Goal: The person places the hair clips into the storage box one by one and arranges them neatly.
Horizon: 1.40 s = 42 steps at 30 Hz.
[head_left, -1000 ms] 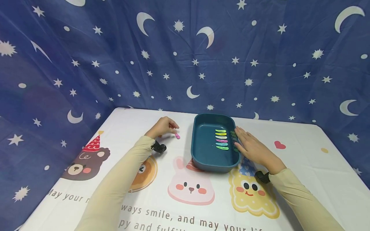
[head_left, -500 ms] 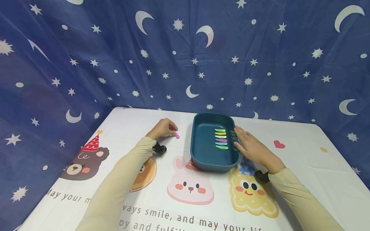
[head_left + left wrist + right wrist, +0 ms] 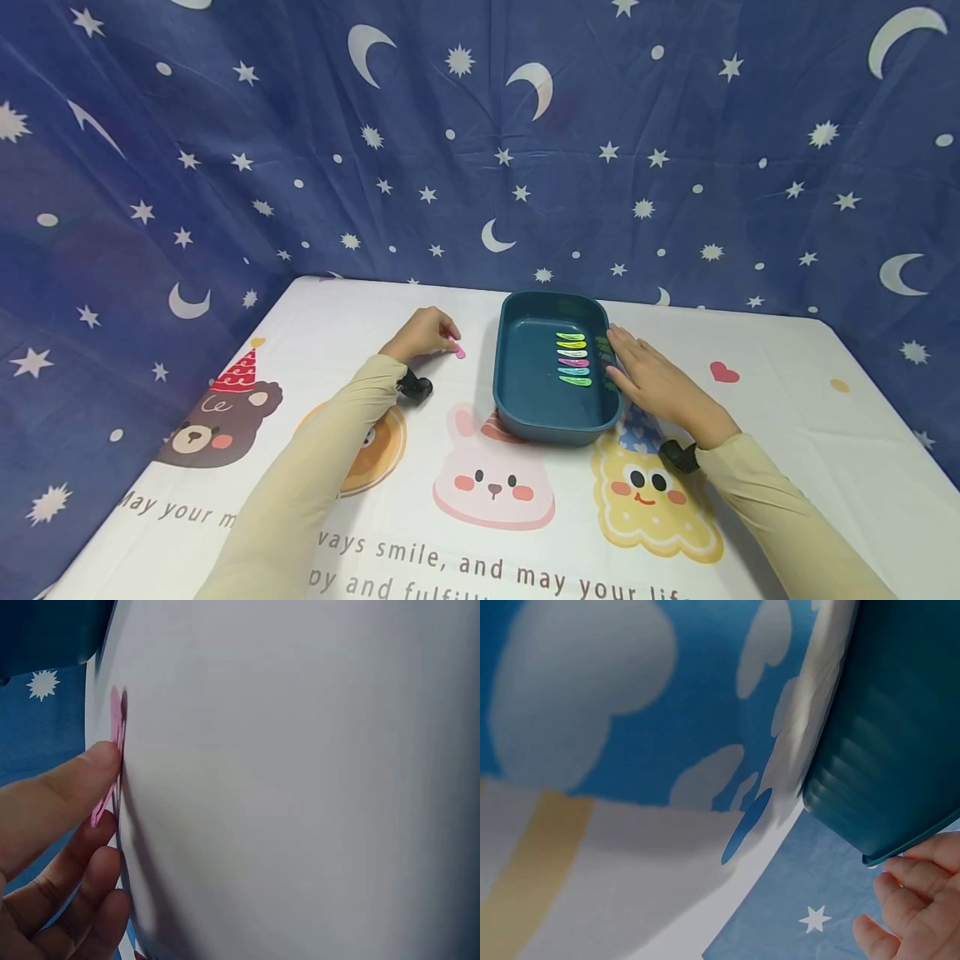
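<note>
Left of the bin, my left hand [image 3: 422,333] pinches a pink snap hair clip [image 3: 459,351] low over the white tabletop. The left wrist view shows the thumb [image 3: 96,766] against the middle of the pink clip [image 3: 115,712], its tip sticking out beyond the fingers. My right hand [image 3: 660,379] rests with fairly straight fingers along the right rim of a dark teal bin [image 3: 528,396]. Inside the bin, several snap clips lie in a neat column toward its right side: green, yellow, white, a pink clip [image 3: 573,362], blue, and green at the near end.
The table is covered by a white cloth [image 3: 795,400] printed with cartoon animals, a heart and lettering. Behind it and on the left hangs a blue curtain [image 3: 420,158] with moons and stars. Each wrist carries a small black camera [image 3: 415,385].
My left thumb and fingers have closed in on the pink hair clip, and the hand has shifted slightly down. The right hand and the bin stay put; the head view tilts a little.
</note>
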Tool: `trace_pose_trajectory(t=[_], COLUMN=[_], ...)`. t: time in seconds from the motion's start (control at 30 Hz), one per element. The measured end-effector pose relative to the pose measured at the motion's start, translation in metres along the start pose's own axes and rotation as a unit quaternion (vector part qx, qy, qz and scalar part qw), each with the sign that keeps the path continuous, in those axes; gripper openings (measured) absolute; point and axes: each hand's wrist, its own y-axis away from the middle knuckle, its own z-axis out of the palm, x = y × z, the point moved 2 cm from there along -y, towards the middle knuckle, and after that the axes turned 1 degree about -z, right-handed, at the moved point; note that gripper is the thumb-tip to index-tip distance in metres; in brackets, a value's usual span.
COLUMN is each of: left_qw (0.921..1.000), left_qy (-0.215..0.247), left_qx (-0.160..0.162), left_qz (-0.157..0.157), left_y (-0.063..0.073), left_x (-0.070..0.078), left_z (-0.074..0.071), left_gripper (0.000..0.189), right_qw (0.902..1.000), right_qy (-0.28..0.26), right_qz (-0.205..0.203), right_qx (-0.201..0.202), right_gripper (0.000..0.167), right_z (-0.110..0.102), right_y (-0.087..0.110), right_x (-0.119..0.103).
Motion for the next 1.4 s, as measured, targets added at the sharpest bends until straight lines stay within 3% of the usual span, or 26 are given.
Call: trace_pose_trajectory(t=[0.3,0.73,1.03,1.4], left_qw=[0.9994,0.9977,0.9990,0.9989], left_qy=[-0.012,0.002,0.002,0.004], left_qx=[0.011,-0.003,-0.026,-0.018], left_qz=[0.030,0.067,0.036,0.043], left_y=[0.001,0.010,0.015,0.020], left_x=[-0.004,-0.008,-0.010,-0.008], left_z=[0.000,-0.007,-0.012,-0.012], left_gripper=[0.015,0.012,0.016,0.011], right_qw=[1.0000,1.0000,1.0000,1.0000], right_qy=[-0.003,0.003,-0.003,-0.006], right_qz=[0.003,-0.002,-0.003,0.000], right_qx=[-0.002,0.001,0.002,-0.001], right_gripper=[0.066,0.065,0.065,0.066], right_z=[0.000,0.001,0.000,0.000], right_y=[-0.001,0.000,0.001,0.001], right_x=[0.000,0.000,0.000,0.000])
